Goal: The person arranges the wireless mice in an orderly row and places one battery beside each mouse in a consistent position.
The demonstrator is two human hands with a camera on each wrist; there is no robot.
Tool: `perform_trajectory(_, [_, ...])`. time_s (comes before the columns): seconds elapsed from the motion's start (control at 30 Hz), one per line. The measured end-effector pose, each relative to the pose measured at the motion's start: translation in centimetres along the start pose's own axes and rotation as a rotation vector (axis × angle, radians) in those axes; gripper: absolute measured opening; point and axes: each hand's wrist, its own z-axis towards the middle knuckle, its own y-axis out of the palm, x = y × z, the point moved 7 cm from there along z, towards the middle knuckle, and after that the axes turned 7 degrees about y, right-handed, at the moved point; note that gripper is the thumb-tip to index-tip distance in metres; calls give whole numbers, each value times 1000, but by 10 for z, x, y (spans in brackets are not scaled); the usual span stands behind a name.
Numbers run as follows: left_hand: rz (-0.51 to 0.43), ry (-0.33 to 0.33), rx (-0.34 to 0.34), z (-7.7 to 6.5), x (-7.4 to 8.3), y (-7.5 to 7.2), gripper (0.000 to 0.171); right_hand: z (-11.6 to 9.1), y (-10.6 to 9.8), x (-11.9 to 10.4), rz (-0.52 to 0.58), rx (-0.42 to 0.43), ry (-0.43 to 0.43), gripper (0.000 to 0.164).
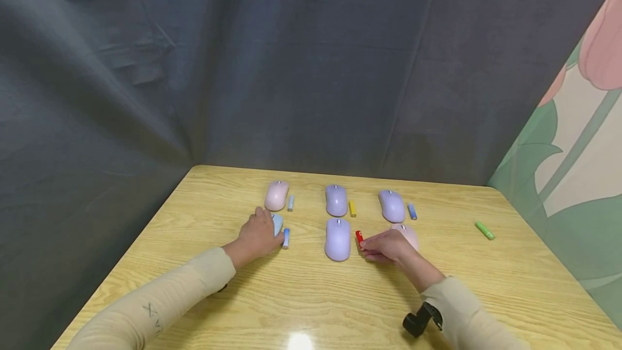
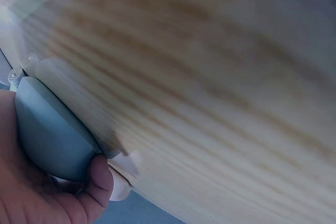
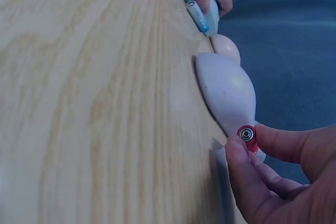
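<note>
My left hand (image 1: 257,234) grips a light blue computer mouse (image 1: 277,224), fingers over its far side and thumb at its near end. In the left wrist view the mouse (image 2: 52,129) sits within the curl of that hand. A blue battery (image 1: 286,238) lies just right of it. Between thumb and fingertips, my right hand (image 1: 389,246) pinches a red battery (image 1: 359,237); its metal end faces the right wrist camera. Left of this battery is a lavender mouse (image 1: 337,239). A pale pink mouse (image 1: 408,234) is partly hidden behind the right hand.
Along the back stand a pink mouse (image 1: 277,195) with a pale blue battery (image 1: 290,203), a purple mouse (image 1: 336,200) with a yellow battery (image 1: 352,209), and another purple mouse (image 1: 391,206) with a blue battery (image 1: 412,211). One green battery (image 1: 484,230) lies far right. A dark curtain (image 1: 311,69) hangs behind.
</note>
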Motion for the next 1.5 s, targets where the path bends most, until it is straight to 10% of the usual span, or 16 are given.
perform_trajectory(0.67, [-4,1,-1,1,-1,2,61,2,7,-3,-206,164,-108,8])
perform_trajectory(1.5, [-7,-10,-2,1,-1,0,60,-2,14,-11,-346,155,-122,8])
